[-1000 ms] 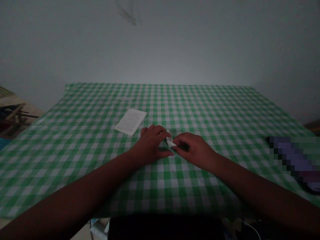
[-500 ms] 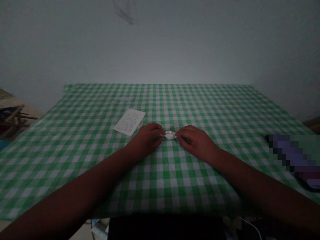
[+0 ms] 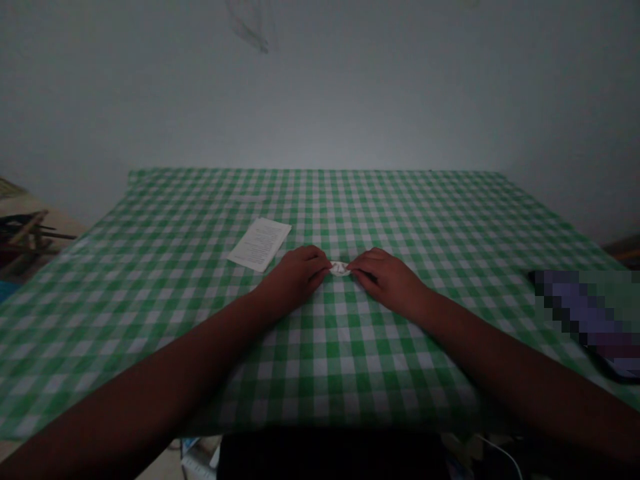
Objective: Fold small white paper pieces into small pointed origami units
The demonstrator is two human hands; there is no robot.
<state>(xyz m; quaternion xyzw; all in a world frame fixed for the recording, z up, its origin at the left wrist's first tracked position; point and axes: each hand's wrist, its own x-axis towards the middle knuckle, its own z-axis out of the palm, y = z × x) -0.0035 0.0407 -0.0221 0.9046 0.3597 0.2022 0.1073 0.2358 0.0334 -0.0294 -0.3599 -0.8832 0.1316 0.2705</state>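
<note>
A small folded piece of white paper point(image 3: 339, 269) lies on the green-and-white gingham tablecloth point(image 3: 400, 373), held between my two hands. My left hand point(image 3: 296, 276) pinches its left end with the fingertips. From the other side, my right hand point(image 3: 386, 279) pinches its right end. Both hands rest low over the cloth. Their fingers hide the ends of the paper, so its exact shape cannot be made out.
A printed white sheet point(image 3: 259, 245) lies on the cloth just beyond my left hand. A pixelated purple-and-dark object point(image 3: 583, 313) sits near the right edge. Wooden furniture point(image 3: 23, 233) stands beyond the table's left side, and a wall rises behind the table.
The folded paper now looks smaller and lies more level between my fingertips. My hands have moved slightly closer together around it.
</note>
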